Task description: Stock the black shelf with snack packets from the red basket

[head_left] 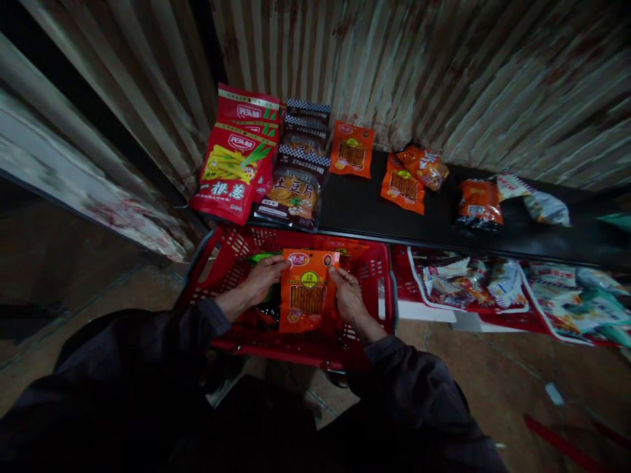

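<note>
An orange snack packet (309,295) with a clear window on its front is held upright between my two hands. My left hand (263,276) pinches its upper left edge. On the opposite edge, my right hand (349,297) grips the packet near its top corner. Below and around them is a red plastic shopping basket (383,263) with slotted walls. Inside it, partly hidden behind the held packet, are another orange packet (340,246) and a packet with green and dark parts (269,305).
A black shelf (355,213) runs behind the basket. On it stand red snack bags (236,171), dark potato-chip bags (296,187) and an orange packet (351,150); more packets (403,187) lie farther right. Packed baskets (468,286) sit below at right. A pleated curtain (315,59) hangs behind.
</note>
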The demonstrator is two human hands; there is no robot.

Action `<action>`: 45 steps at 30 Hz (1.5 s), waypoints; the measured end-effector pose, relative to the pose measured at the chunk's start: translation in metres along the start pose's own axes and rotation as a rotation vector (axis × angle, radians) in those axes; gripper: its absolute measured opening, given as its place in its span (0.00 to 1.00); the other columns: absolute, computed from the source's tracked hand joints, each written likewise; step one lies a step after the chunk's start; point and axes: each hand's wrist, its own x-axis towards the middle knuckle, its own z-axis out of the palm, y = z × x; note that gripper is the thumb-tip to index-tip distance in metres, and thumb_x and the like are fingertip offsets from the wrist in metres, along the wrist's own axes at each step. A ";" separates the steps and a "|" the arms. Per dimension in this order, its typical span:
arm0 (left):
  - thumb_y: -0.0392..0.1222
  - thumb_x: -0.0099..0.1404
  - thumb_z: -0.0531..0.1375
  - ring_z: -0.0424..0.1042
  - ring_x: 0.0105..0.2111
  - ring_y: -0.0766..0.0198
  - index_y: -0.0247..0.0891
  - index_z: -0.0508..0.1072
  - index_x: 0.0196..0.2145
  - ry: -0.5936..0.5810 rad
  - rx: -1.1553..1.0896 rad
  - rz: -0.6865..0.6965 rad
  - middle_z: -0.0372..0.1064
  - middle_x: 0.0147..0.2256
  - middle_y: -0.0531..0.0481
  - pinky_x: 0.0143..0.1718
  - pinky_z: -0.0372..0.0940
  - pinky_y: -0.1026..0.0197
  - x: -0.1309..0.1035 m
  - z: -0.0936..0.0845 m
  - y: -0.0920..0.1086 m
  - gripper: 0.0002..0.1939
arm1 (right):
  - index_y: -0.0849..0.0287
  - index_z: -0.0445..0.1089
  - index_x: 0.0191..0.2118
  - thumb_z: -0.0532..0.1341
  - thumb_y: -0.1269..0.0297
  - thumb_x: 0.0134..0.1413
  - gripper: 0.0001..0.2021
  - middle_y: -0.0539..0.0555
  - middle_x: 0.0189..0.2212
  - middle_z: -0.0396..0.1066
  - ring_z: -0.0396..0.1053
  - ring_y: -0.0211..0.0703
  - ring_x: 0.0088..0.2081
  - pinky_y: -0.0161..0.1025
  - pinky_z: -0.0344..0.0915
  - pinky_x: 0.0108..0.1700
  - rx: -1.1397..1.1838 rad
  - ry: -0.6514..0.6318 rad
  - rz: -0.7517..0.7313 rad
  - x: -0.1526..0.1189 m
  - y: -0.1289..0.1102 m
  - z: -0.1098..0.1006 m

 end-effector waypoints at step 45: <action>0.40 0.49 0.71 0.76 0.33 0.62 0.36 0.77 0.34 -0.136 -0.003 -0.164 0.79 0.35 0.47 0.36 0.67 0.62 -0.004 0.000 -0.010 0.14 | 0.56 0.73 0.35 0.70 0.70 0.28 0.19 0.47 0.25 0.77 0.75 0.43 0.29 0.36 0.70 0.32 0.010 -0.211 0.242 -0.005 -0.003 -0.019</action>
